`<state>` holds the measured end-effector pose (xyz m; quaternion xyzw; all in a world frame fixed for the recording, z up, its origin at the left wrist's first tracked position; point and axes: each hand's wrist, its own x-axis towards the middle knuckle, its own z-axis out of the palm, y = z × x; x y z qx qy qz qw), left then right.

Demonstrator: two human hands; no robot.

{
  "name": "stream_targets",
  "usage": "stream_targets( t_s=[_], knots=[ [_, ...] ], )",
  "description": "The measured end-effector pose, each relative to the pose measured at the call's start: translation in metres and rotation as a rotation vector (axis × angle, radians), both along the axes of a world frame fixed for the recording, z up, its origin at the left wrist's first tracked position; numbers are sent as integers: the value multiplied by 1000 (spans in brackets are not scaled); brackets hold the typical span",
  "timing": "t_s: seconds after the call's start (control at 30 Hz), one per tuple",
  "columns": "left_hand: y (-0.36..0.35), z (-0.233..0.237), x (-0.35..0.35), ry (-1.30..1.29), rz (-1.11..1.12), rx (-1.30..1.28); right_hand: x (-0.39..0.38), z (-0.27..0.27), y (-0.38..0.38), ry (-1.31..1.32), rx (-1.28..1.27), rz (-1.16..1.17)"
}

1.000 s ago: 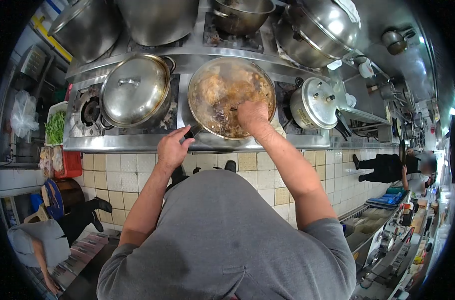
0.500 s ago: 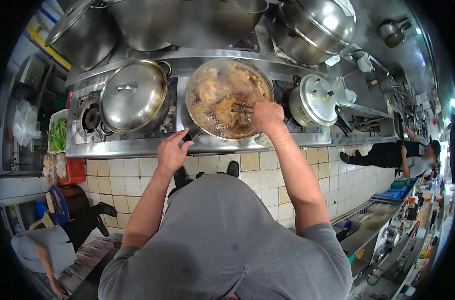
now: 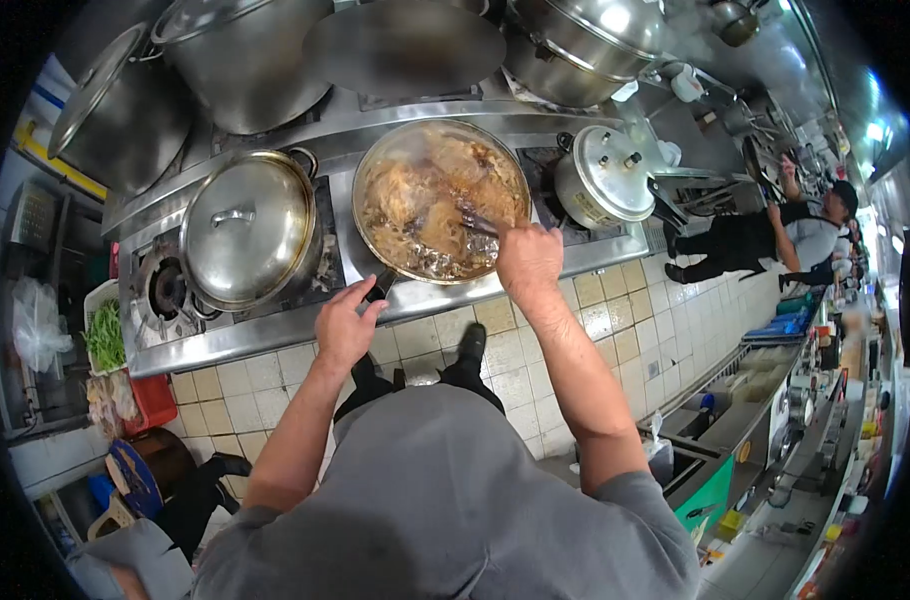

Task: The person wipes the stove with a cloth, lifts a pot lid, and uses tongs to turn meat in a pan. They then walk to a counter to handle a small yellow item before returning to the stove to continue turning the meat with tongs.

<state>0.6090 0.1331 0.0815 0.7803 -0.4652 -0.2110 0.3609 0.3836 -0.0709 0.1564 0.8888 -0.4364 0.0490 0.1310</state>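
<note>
A wide frying pan (image 3: 367, 240) on the stove holds noodle-like brown food (image 3: 415, 195) in bubbling, steaming liquid. My right hand (image 3: 530, 258) is closed on a dark two-pronged utensil (image 3: 478, 222), apparently tongs, whose tips are in the food near the pan's right side. My fist covers the rest of it. At the pan's lower left, my left hand (image 3: 345, 322) has its fingers and thumb around the black pan handle (image 3: 382, 285). Left of the pan stands a lidded steel pot (image 3: 245, 225); on its right is a pressure cooker (image 3: 605, 180).
Large steel pots (image 3: 245, 75) line the back of the stove. Green vegetables (image 3: 105, 335) fill a basket at the left. One co-worker (image 3: 815, 235) stands at far right, another person (image 3: 140, 560) at lower left. A tiled floor (image 3: 615, 300) lies below the stove edge.
The view has turned and shifted, so the stove appears tilted. The utensil's tips have moved within the food. My left hand stays at the handle. The co-worker at right appears more upright.
</note>
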Motion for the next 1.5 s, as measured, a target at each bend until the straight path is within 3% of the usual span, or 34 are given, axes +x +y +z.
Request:
stream_targets(
  t_s=[0.07,0.23,0.33,0.4,0.47,0.57,0.63,0.7,0.83,0.97,1.07,1.2,1.27,1.3,1.37,1.4,1.43,1.47,1.5],
  knots=[
    [0,12,2,-39,-38,36,-5,4,5,-12,73,-132],
    [0,14,0,-152,-99,61,-31,6,16,-238,151,-187],
    [7,5,-22,-289,-70,-32,-76,-24,28,-238,251,-191],
    [17,9,-52,-528,-39,-241,-128,-53,49,-532,215,-280],
    [25,-9,-93,-386,-130,-241,-198,-85,66,-630,362,-424],
    [14,-39,-175,-160,-397,-5,-316,-139,102,-668,385,-637],
    [-15,-55,-223,-59,-605,109,-407,-169,135,-651,398,-829],
    [-91,-55,-276,-28,-673,-14,-478,-169,172,-609,412,-997],
    [-230,-85,-312,-197,-489,27,-536,-149,199,-585,379,-1038],
    [-273,-137,-324,-313,-278,243,-553,-153,214,-638,380,-990],
    [-246,-153,-325,-372,-349,190,-567,-174,225,-577,441,-891],
    [-197,-166,-305,-432,-441,86,-574,-193,241,-524,519,-930],
    [-168,-179,-285,-499,-363,30,-586,-197,246,-453,557,-993],
    [-153,-192,-270,-573,-330,28,-611,-224,254,-431,478,-974],
    [-118,-175,-221,-277,-229,233,-636,-265,259,-322,514,-952],
    [-93,-216,-197,-415,-158,59,-667,-259,275,-216,540,-954],
    [-69,-180,-186,-319,-134,104,-651,-241,271,-187,556,-1266],
    [-55,-192,-165,-516,-73,214,-660,-247,275,-154,585,-1338],
    [-30,-229,-126,-714,-75,59,-647,-225,266,-222,604,-1514]
  ],
)
